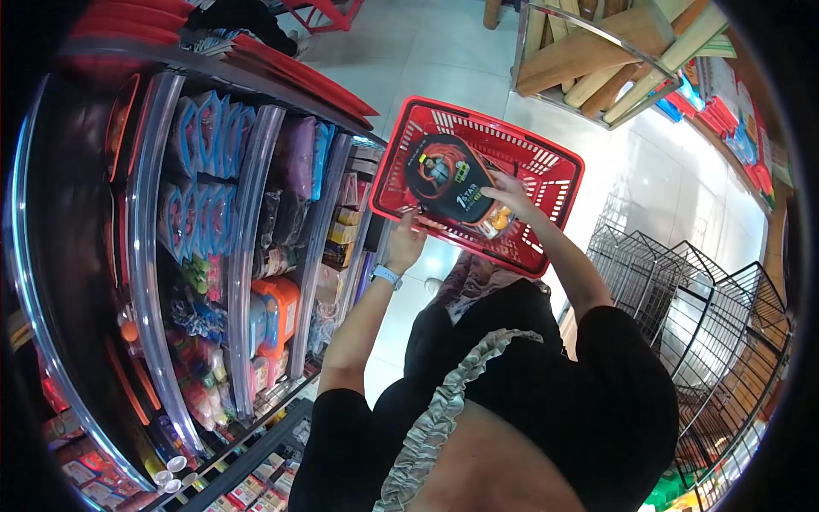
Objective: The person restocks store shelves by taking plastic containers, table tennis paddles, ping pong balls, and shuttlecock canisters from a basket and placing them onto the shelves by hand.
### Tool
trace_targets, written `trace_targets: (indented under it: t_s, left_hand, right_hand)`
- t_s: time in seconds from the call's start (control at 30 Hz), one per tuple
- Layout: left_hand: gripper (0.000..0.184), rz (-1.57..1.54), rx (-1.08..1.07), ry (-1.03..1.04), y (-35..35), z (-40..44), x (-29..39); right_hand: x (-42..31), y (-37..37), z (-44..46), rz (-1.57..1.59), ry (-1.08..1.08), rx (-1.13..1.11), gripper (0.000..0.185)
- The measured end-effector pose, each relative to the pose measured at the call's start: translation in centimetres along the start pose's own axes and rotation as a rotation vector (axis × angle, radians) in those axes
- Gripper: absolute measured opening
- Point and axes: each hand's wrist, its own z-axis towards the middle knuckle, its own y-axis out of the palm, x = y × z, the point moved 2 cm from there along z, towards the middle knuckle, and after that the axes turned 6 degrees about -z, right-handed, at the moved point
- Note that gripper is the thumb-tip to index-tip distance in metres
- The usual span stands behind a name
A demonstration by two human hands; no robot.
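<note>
A red basket (559, 160) sits at the upper middle of the frame, tilted, with a black pack (458, 178) inside it, its printed face up, toward the basket's left side. The right hand (509, 194) reaches in from the right and lies on the pack's right edge, fingers bent over it; whether they grip it cannot be told. The left hand (405, 241) is at the basket's lower left rim, fingers up against it, partly hidden by it, so how far they close cannot be told. A pale watch (387, 276) is on the left wrist. Beside the right hand, inside the basket, is an orange-toned item (495, 224), too small to read. Shelves (242, 282) of packaged goods fill the left of the frame, with an orange case (278, 316) at lower left of centre. Wire racks (701, 299) stand at the right, and a metal-framed bin (522, 51) of wooden pieces (589, 55) is at the upper right.
</note>
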Motion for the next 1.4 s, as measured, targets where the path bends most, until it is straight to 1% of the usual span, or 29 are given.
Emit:
trace_targets:
  t_s: [0.13, 0.17, 0.27, 0.3, 0.4, 0.43, 0.47, 0.5, 0.53, 0.57, 0.6, 0.63, 0.67, 0.7, 0.73, 0.8, 0.83, 0.87, 0.9, 0.93, 0.97, 1.0, 1.03, 1.1, 1.17, 1.2, 1.27, 1.3, 1.4]
  left_hand:
    - [0.047, -0.06, -0.021, -0.079, 0.3, -1.5, -0.3]
    - [0.046, -0.058, -0.054, -0.108, 0.1, -1.9, 0.0]
    - [0.048, -0.011, -0.13, -0.156, 0.3, -3.4, -2.1]
    - [0.044, -0.033, -0.127, -0.186, -0.2, -4.2, -1.8]
    - [0.041, -0.014, -0.123, -0.202, -0.7, -6.2, -3.9]
    - [0.042, 0.002, -0.149, -0.241, -0.7, -6.7, -5.2]
    - [0.043, -0.041, -0.143, -0.291, -0.8, -7.5, -5.8]
    - [0.04, 0.029, -0.096, -0.232, -1.9, -8.5, -4.5]
    - [0.04, 0.013, -0.073, -0.254, -2.3, -9.1, -5.1]
    - [0.04, 0.058, -0.033, -0.226, -3.0, -9.9, -5.0]
    - [0.038, -0.007, 0.001, -0.262, -2.9, -10.9, -6.6]
    - [0.039, 0.026, 0.012, -0.252, -3.8, -11.3, -5.8]
    - [0.04, 0.026, 0.071, -0.201, -5.0, -11.9, -4.5]
    - [0.041, 0.03, 0.165, -0.156, -5.8, -12.7, -4.1]
    - [0.042, 0.037, 0.245, -0.105, -6.9, -13.3, -3.6]
    - [0.042, 0.151, 0.415, 0.01, -11.9, -15.8, 0.9]
    - [0.042, 0.211, 0.472, 0.072, -14.8, -19.2, 3.8]
    - [0.042, 0.323, 0.455, 0.074, -17.7, -20.6, 6.0]
    - [0.041, 0.436, 0.532, 0.126, -20.5, -22.3, 6.9]
    - [0.041, 0.59, 0.593, 0.164, -23.2, -24.6, 8.7]
    - [0.042, 0.745, 0.718, 0.263, -26.0, -26.3, 9.7]
    - [0.045, 0.934, 0.787, 0.313, -29.1, -28.2, 10.0]
    - [0.046, 0.993, 0.894, 0.347, -32.1, -30.3, 11.9]
    - [0.048, 1.155, 1.119, 0.343, -37.5, -34.9, 14.5]
    - [0.051, 1.287, 1.221, 0.244, -41.5, -38.2, 16.7]
    - [0.06, 1.378, 1.225, 0.177, -43.4, -39.5, 16.7]
    - [0.064, 1.557, 1.226, 0.077, -46.1, -41.2, 16.9]
    - [0.066, 1.556, 1.192, 0.039, -47.2, -42.0, 16.8]
    - [0.069, 1.525, 1.109, -0.033, -49.3, -42.7, 15.1]
  right_hand:
    - [0.4, -0.1, 2.9, -0.234, 0.074, 0.156, 0.051]
    - [-0.4, -0.3, 2.7, -0.29, 0.181, 0.173, 0.049]
    - [-1.3, 0.0, 2.2, -0.794, 0.004, 0.402, 0.051]
    - [-3.0, 1.0, 1.1, -0.938, 0.031, 0.494, 0.051]
    - [-3.7, 1.9, 0.4, -1.17, -0.334, 0.563, 0.05]
    - [-2.5, 1.7, 0.8, -1.095, -0.312, 0.479, 0.051]
    - [-2.1, 1.5, 0.7, -1.025, -0.185, 0.391, 0.051]
    - [-2.3, 1.4, 0.5, -0.948, -0.231, 0.385, 0.05]
    - [-1.3, 0.8, 1.1, -0.854, -0.344, 0.364, 0.049]
    - [0.1, 0.0, 1.9, -0.81, -0.355, 0.303, 0.048]
    - [-1.4, 0.2, 1.0, -0.793, -0.201, 0.213, 0.045]
    - [2.1, -2.2, 2.8, -0.808, -0.303, 0.225, 0.045]
    - [-0.5, -2.2, 2.4, -0.904, -0.251, 0.196, 0.046]
    - [-1.6, -2.5, 2.2, -1.098, -0.211, 0.261, 0.047]
    - [-2.3, -2.5, 2.0, -1.117, -0.289, 0.347, 0.047]
    - [-5.0, -1.5, 2.8, -1.061, -0.409, 0.276, 0.043]
    - [-6.3, 0.2, 2.9, -0.976, -0.397, 0.168, 0.039]
    - [-7.4, 1.3, 4.4, -0.895, -0.364, 0.054, 0.036]
    - [-13.1, 5.9, 2.3, -0.956, -0.573, 0.041, 0.031]
    - [-15.0, 8.2, 3.1, -0.959, -0.603, -0.037, 0.032]
    - [-18.2, 11.7, 3.0, -0.856, -0.663, -0.112, 0.027]
    - [-20.9, 14.7, 3.3, -0.887, -0.664, -0.165, 0.023]
    - [-23.2, 18.0, 3.3, -0.833, -0.653, -0.212, 0.02]
    - [-28.6, 25.3, 0.6, -0.587, -0.778, -0.39, 0.018]
    - [-32.9, 31.6, -1.4, -0.571, -0.813, -0.537, 0.016]
    - [-35.1, 34.6, -3.3, -0.573, -0.815, -0.61, 0.017]
    - [-38.3, 39.8, -6.0, -0.561, -0.817, -0.79, 0.019]
    - [-39.4, 41.9, -7.2, -0.512, -0.828, -0.89, 0.019]
    - [-41.7, 47.9, -9.9, -0.566, -0.693, -1.083, 0.025]
